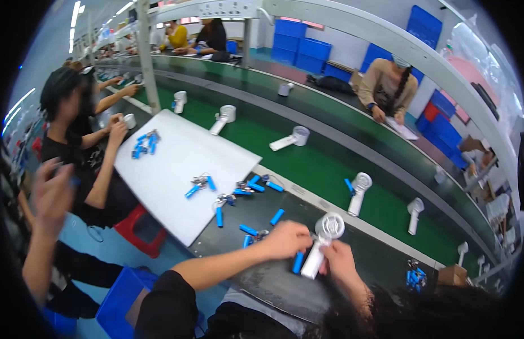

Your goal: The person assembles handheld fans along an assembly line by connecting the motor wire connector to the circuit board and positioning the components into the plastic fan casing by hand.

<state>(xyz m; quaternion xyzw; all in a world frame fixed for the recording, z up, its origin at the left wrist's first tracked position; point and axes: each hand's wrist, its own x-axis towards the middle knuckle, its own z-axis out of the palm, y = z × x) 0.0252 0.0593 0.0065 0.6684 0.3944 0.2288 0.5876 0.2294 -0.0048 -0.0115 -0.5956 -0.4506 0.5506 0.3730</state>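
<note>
A white handheld fan (329,226) tilts over the dark work surface, its round head away from me and its handle towards me. My right hand (340,261) grips the handle from the right side. Left of the fan, my left hand (286,238) is closed in a pinch close to where handle and head meet; what lies between its fingertips is hidden. Just below those fingers a blue cylindrical battery (298,263) sits alongside the handle. Other blue batteries with small wired parts (248,241) lie beside my left wrist, and a single blue cylinder (277,216) lies beyond it.
A white board (177,164) at left carries clusters of batteries (201,185). Beyond the work surface runs a green conveyor belt (250,130) with several white fans (361,194). At right are more batteries (415,277) and a cardboard box (452,275). A co-worker (75,113) sits at left.
</note>
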